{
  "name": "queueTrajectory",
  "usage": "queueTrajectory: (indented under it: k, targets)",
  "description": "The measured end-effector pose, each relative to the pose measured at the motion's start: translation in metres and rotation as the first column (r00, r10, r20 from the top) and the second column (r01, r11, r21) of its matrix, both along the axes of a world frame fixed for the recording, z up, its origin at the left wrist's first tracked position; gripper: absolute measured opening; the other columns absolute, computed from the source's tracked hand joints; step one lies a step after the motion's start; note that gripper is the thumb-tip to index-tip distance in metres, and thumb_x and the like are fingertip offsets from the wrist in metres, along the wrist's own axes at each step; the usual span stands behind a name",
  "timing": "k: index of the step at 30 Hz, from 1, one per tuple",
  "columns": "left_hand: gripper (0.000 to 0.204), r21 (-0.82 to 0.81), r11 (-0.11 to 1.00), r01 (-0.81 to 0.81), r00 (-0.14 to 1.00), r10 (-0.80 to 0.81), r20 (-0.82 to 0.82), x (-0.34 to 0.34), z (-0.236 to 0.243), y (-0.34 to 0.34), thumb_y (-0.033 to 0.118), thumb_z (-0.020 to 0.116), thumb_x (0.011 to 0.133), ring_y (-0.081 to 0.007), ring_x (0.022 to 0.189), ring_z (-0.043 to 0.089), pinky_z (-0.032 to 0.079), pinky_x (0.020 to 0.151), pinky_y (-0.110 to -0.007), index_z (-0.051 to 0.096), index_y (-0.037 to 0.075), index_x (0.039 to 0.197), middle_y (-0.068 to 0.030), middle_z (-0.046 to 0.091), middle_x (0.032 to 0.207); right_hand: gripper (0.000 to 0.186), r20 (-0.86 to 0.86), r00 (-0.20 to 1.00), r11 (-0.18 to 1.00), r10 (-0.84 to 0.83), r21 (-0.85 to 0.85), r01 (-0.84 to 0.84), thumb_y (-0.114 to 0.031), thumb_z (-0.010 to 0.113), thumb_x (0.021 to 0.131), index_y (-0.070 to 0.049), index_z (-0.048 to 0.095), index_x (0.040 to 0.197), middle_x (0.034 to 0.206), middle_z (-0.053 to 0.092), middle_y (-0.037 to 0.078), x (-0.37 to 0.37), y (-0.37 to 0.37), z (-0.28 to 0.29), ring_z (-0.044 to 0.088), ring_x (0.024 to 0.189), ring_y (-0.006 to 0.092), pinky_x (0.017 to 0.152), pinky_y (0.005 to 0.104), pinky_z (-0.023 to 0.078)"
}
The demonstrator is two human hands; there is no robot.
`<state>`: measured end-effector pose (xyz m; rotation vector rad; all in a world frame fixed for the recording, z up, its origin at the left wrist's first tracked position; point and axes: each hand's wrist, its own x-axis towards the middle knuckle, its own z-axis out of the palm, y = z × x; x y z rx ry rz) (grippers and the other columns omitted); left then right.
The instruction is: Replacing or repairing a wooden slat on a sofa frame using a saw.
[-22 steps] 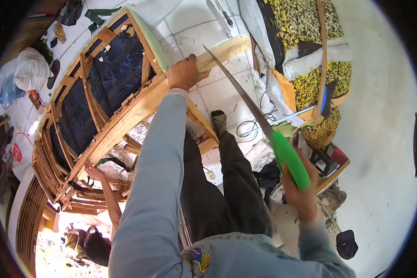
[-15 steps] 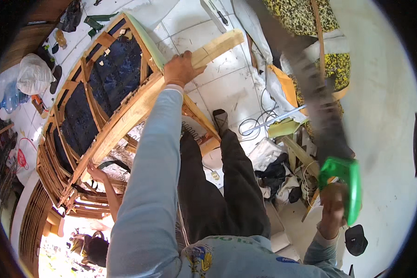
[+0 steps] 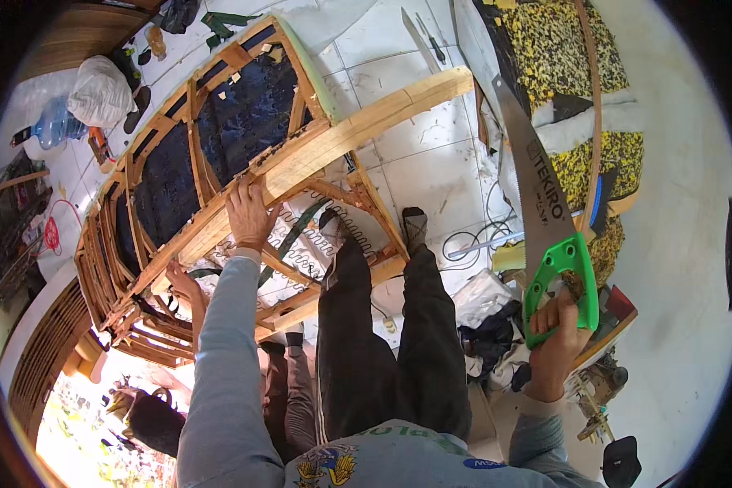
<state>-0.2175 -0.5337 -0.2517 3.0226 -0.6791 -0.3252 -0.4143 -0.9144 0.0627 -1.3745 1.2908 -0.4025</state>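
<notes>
My right hand [image 3: 557,335] is closed round the green handle of a handsaw [image 3: 538,183], held upright at the right with its blade pointing away from me. The blade is apart from the wood. My left hand [image 3: 250,213] has its fingers hooked over a long pale wooden board [image 3: 366,120], the thumb spread to the right. This board lies along the rail of a wooden sofa frame [image 3: 191,134] and juts out past its right corner. Further left along the same rail, another person's hand [image 3: 185,281] touches the wood.
Zigzag springs [image 3: 305,244] and crossbars show inside the frame near my feet. A cable [image 3: 464,244] lies coiled on the tiles. Yellow-black foam [image 3: 537,49] stands at the right. A long blade [image 3: 417,37] lies at the back. The other person's legs [image 3: 289,390] are beside mine.
My left hand has slid back along the board, toward the lower left. The saw, blurred before, is sharp now and has moved left. More of the other person shows.
</notes>
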Motion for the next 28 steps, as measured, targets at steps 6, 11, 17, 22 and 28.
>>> queueTrajectory:
  k: [6, 11, 17, 22, 28]
  targets:
    - [0.067, 0.077, 0.996, -0.044, 0.993, 0.035, 0.111, -0.003, -0.022, -0.001, 0.035, 0.081, 0.070, -0.0320, 0.128, 0.038, 0.027, 0.108, -0.049, 0.049, 0.008, 0.123, -0.0093, 0.041, 0.138, 0.013, 0.018, 1.000, 0.993, 0.020, 0.119, -0.022, -0.015, 0.063, 0.093, -0.006, 0.055, 0.096, 0.062, 0.036, -0.002, 0.009, 0.001, -0.003, 0.034, 0.049, 0.0087, 0.044, 0.0267, 0.029]
    - [0.066, 0.032, 0.997, 0.068, 0.997, -0.069, 0.018, 0.010, -0.009, 0.001, 0.030, 0.082, 0.066, -0.0299, 0.132, 0.035, 0.023, 0.110, -0.050, 0.049, 0.008, 0.118, -0.0077, 0.039, 0.143, 0.020, 0.037, 0.997, 0.997, 0.068, 0.027, -0.069, -0.013, 0.059, 0.095, -0.001, 0.057, 0.110, 0.060, 0.038, -0.001, -0.007, -0.011, -0.006, 0.034, 0.047, 0.0087, 0.042, 0.0261, 0.031]
    - [0.061, 0.020, 1.000, 0.015, 0.999, -0.016, 0.042, 0.007, -0.009, -0.006, 0.028, 0.083, 0.066, -0.0304, 0.133, 0.034, 0.020, 0.111, -0.050, 0.049, 0.009, 0.114, -0.0080, 0.035, 0.148, 0.017, 0.018, 0.963, 0.951, 0.270, -0.159, -0.264, -0.014, 0.058, 0.096, -0.002, 0.051, 0.087, 0.060, 0.039, 0.000, -0.018, -0.009, -0.022, 0.037, 0.049, 0.0095, 0.045, 0.0262, 0.031]
    - [0.059, 0.012, 1.000, 0.012, 1.000, -0.013, 0.015, 0.006, -0.010, -0.007, 0.027, 0.083, 0.067, -0.0346, 0.135, 0.030, 0.018, 0.112, -0.054, 0.051, 0.008, 0.113, -0.0119, 0.036, 0.146, 0.015, -0.317, 0.786, 0.676, 0.531, -0.400, -0.619, -0.003, 0.061, 0.082, 0.009, 0.066, 0.090, 0.081, 0.063, 0.014, -0.014, 0.002, -0.034, 0.062, 0.065, 0.0222, 0.055, 0.0319, 0.047]
    - [0.039, -0.107, 0.993, 0.051, 0.998, -0.045, 0.051, -0.005, -0.012, -0.018, 0.015, 0.069, 0.070, -0.0306, 0.132, 0.037, 0.021, 0.111, -0.054, 0.056, 0.012, 0.106, -0.0056, 0.043, 0.145, 0.033, -0.159, 0.722, 0.707, 0.674, -0.145, -0.692, -0.004, 0.055, 0.084, 0.012, 0.064, 0.111, 0.105, 0.067, 0.027, 0.031, 0.052, -0.041, 0.070, 0.083, 0.0281, 0.071, 0.0302, 0.054]
